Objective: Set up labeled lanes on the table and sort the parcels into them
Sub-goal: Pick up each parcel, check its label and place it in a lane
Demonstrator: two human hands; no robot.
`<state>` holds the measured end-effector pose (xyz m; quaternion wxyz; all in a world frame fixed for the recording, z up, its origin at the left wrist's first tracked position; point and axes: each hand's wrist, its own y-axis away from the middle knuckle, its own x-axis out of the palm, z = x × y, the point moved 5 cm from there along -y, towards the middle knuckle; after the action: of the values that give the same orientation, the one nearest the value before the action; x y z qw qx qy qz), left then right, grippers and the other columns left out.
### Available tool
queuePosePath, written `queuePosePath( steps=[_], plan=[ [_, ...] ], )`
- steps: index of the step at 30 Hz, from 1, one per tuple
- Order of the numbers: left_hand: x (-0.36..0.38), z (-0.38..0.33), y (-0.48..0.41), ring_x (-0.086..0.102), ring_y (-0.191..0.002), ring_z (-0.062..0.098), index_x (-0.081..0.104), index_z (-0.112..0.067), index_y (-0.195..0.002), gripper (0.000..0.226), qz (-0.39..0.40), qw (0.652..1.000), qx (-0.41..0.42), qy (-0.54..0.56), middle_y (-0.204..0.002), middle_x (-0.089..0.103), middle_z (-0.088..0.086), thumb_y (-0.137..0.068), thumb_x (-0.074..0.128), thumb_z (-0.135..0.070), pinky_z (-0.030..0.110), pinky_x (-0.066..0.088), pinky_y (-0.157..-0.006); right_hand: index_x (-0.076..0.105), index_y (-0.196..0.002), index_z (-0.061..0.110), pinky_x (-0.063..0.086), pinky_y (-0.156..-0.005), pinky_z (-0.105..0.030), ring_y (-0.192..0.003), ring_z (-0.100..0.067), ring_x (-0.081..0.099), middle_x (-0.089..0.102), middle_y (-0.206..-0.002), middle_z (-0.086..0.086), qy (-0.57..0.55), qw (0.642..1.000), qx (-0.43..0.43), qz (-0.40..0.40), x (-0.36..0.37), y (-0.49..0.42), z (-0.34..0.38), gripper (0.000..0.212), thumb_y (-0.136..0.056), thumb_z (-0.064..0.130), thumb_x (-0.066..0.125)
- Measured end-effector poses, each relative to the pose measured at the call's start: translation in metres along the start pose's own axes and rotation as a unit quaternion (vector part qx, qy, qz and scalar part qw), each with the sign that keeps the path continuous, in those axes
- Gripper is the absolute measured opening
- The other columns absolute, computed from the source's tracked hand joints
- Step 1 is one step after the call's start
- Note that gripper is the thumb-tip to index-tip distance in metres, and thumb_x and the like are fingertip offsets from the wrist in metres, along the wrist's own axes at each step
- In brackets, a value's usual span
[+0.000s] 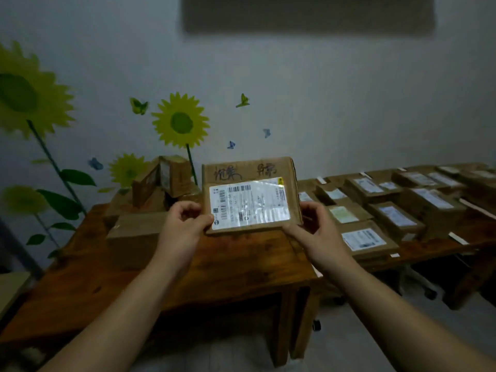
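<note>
Holding one parcel point(251, 196) up for label reading is the step in hand: the sorting stage, judged from the rows already laid out. Both hands carry it in the air above the table point(228, 264), tilted so its face meets the camera.

Grip state:
- Left hand point(185, 224): closed on the parcel's lower left corner, thumb on the front face, fingers curled behind.
- Right hand point(319, 232): closed on the lower right corner, thumb along the bottom edge, fingers point(311, 210) wrapped round the side.

Position relative to the fingers:
- The printed label point(251, 202) lies between the two thumbs, just above them, unobstructed.
- Handwritten marks point(244, 170) sit on the top band, well above the fingertips.
- Unsorted boxes point(158, 183) stand beyond and left of the left hand's fingers.
- Sorted rows point(389, 210), with white strips point(457, 237) at their ends, lie right of the right hand's fingers.

Next move, as judged: read the label, choose the matching lane, carry the parcel rightward and set it flat in line. The label text is too blurred to tell which lane.
</note>
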<state>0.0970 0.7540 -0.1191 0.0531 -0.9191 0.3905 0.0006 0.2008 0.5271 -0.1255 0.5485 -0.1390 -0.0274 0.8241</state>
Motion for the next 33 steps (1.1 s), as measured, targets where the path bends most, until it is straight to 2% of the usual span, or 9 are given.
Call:
queuePosePath(
  steps=[3, 8, 12, 14, 16, 18, 22, 29, 33],
  plan=[
    [0.020, -0.008, -0.035, 0.062, -0.063, -0.001, 0.050, -0.015, -0.121, 0.046, 0.050, 0.998, 0.019, 0.034, -0.078, 0.054, -0.002, -0.083, 0.059, 0.010, 0.012, 0.050, -0.053, 0.046, -0.102, 0.037, 0.046, -0.101, -0.039, -0.116, -0.012, 0.053, 0.056, -0.120, 0.008, -0.003, 0.999, 0.008, -0.041, -0.003, -0.026, 0.003, 0.034, -0.084, 0.021, 0.070],
    [0.063, -0.018, -0.067, 0.058, -0.079, 0.000, 0.051, -0.009, -0.132, 0.049, 0.108, 0.993, 0.042, 0.022, -0.088, 0.060, -0.006, -0.086, 0.058, 0.007, 0.005, 0.050, -0.061, 0.047, -0.105, 0.033, 0.050, -0.090, -0.029, -0.109, -0.008, 0.056, 0.057, -0.109, 0.015, 0.006, 0.995, 0.019, -0.102, -0.027, -0.050, -0.001, 0.028, -0.088, 0.021, 0.066],
    [0.098, -0.024, -0.078, 0.061, -0.097, 0.011, 0.052, -0.013, -0.130, 0.048, 0.143, 0.988, 0.055, 0.019, -0.094, 0.059, -0.013, -0.086, 0.059, 0.004, 0.014, 0.050, -0.071, 0.047, -0.106, 0.033, 0.048, -0.074, -0.017, -0.105, -0.004, 0.057, 0.057, -0.108, 0.016, 0.017, 0.990, 0.026, -0.135, -0.053, -0.060, -0.009, 0.026, -0.089, 0.022, 0.064],
    [0.119, -0.026, -0.080, 0.059, -0.093, 0.003, 0.052, -0.018, -0.131, 0.047, 0.156, 0.986, 0.066, 0.012, -0.095, 0.057, -0.017, -0.088, 0.059, 0.000, 0.015, 0.049, -0.069, 0.046, -0.106, 0.036, 0.049, -0.078, -0.020, -0.107, -0.006, 0.056, 0.057, -0.110, 0.015, 0.014, 0.989, 0.027, -0.148, -0.069, -0.065, -0.016, 0.027, -0.089, 0.024, 0.063],
    [0.143, -0.026, -0.078, 0.055, -0.089, -0.001, 0.050, -0.023, -0.132, 0.047, 0.172, 0.983, 0.068, -0.003, -0.099, 0.055, -0.018, -0.089, 0.059, -0.005, 0.015, 0.049, -0.066, 0.044, -0.118, 0.036, 0.051, -0.090, -0.033, -0.114, -0.011, 0.054, 0.055, -0.120, 0.012, 0.019, 0.986, 0.035, -0.160, -0.088, -0.069, -0.023, 0.035, -0.090, 0.026, 0.062],
    [0.175, -0.026, -0.074, 0.054, -0.100, 0.004, 0.046, -0.030, -0.136, 0.051, 0.203, 0.978, 0.054, -0.004, -0.114, 0.055, -0.012, -0.091, 0.058, -0.009, 0.019, 0.050, -0.075, 0.038, -0.132, 0.036, 0.047, -0.100, -0.041, -0.120, -0.014, 0.050, 0.051, -0.130, 0.009, 0.031, 0.984, 0.034, -0.170, -0.113, -0.069, -0.029, 0.049, -0.090, 0.028, 0.062],
    [0.263, -0.023, -0.055, 0.055, -0.112, 0.016, 0.041, -0.034, -0.138, 0.053, 0.263, 0.964, 0.032, 0.007, -0.119, 0.052, -0.009, -0.093, 0.054, -0.010, 0.037, 0.051, -0.092, 0.033, -0.137, 0.036, 0.045, -0.101, -0.037, -0.117, -0.011, 0.051, 0.050, -0.115, 0.020, 0.013, 0.984, 0.030, -0.176, -0.185, -0.062, -0.045, 0.055, -0.092, 0.020, 0.060],
    [0.465, -0.023, 0.005, 0.060, -0.106, 0.013, 0.043, -0.034, -0.136, 0.050, 0.361, 0.932, 0.033, 0.006, -0.120, 0.058, -0.008, -0.093, 0.056, -0.014, 0.034, 0.053, -0.087, 0.036, -0.126, 0.052, 0.045, -0.103, -0.044, -0.124, -0.012, 0.049, 0.046, -0.140, 0.008, 0.062, 0.958, 0.043, -0.276, -0.379, -0.041, -0.086, 0.051, -0.088, 0.031, 0.064],
    [0.567, -0.021, 0.039, 0.057, -0.111, 0.016, 0.044, -0.040, -0.133, 0.049, 0.417, 0.909, 0.009, -0.001, -0.125, 0.057, -0.005, -0.092, 0.058, -0.018, 0.037, 0.052, -0.090, 0.034, -0.126, 0.050, 0.045, -0.089, -0.028, -0.119, -0.009, 0.049, 0.048, -0.131, 0.015, 0.072, 0.941, 0.067, -0.323, -0.474, -0.024, -0.107, 0.050, -0.090, 0.031, 0.062]
  ],
)
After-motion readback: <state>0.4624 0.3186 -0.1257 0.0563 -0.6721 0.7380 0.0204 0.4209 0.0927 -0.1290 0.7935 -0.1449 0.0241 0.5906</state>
